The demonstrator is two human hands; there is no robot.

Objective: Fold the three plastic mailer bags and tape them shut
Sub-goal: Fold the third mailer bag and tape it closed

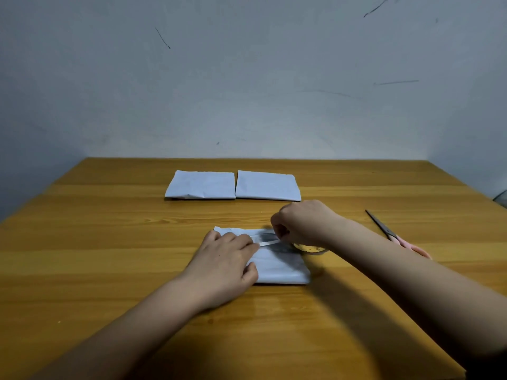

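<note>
Pressing flat on the near folded mailer bag (pixel 277 266) at the table's (pixel 109 242) centre, the left hand (pixel 223 266) pins it, fingers extended, while the right hand (pixel 300 223) pinches a tape strip (pixel 267 243). Thin, slippery plastic likely springs open; hold the fold edge. Two folded bags (pixel 233 185) sit at twelve o'clock, scissors (pixel 395 235) at three.

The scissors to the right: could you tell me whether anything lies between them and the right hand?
Nothing visible does. The scissors lie on bare table beside the right forearm. The right hand pinches a tape strip over the near mailer bag, with the tape roll beneath its wrist.
</note>
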